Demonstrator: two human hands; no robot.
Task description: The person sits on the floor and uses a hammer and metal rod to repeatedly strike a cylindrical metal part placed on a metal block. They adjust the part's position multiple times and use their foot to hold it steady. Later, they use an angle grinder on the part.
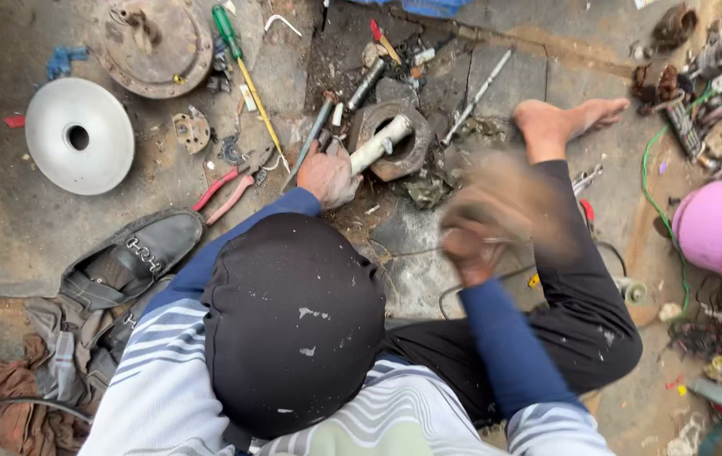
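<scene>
My left hand (327, 175) grips the lower end of a pale metal rod (380, 142). The rod stands slanted inside a heavy grey metal ring (363, 125) on the dirty concrete floor. My right hand (469, 250) is closed and raised to the right of the ring, holding a brownish object (504, 201). Motion blur hides what that object is. My black-capped head and striped shirt with blue sleeves cover the lower middle of the view.
Red-handled pliers (224, 189), a green and yellow screwdriver (247, 74) and loose bolts lie around the ring. A silver dish with a hole (80, 135), a rusty round plate (156, 42) and a black shoe (129, 257) sit left. My bare foot (564, 122), green wire (650, 190) and scrap parts lie right.
</scene>
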